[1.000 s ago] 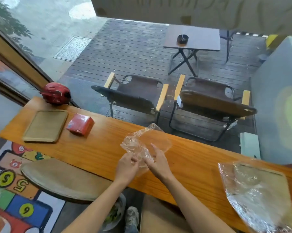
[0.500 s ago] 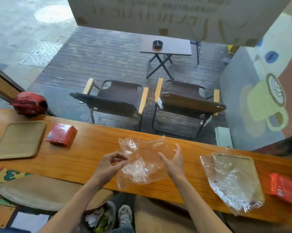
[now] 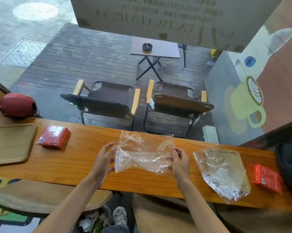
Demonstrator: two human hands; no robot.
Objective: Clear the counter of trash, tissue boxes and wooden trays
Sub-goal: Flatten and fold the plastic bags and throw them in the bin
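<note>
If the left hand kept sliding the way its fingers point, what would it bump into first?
The clear plastic bag it holds. The left hand points up and rightward; past the bag, probably the counter's far edge, though depth is unclear.

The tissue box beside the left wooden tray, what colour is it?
Red tissue box, clearest in the head view.
</note>
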